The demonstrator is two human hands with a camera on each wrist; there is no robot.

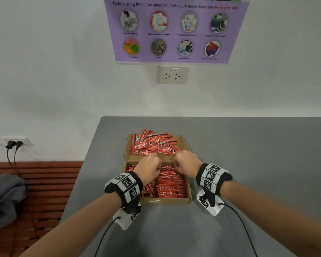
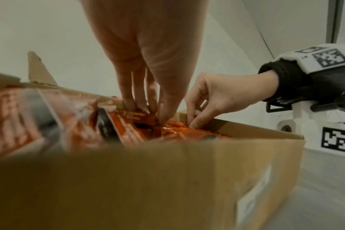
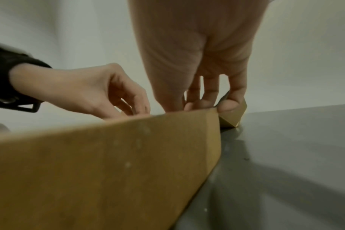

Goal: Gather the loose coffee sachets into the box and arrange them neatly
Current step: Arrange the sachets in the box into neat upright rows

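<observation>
Red sachets under both hands

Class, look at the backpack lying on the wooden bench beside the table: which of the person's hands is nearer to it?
Left. The left hand works in the box on the backpack's side; the right hand is farther across.

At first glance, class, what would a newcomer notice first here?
A heap of red sachets on the open box lid at the table's middle. Nearer, both hands, left and right, reach into the box, fingers among neat rows.
</observation>
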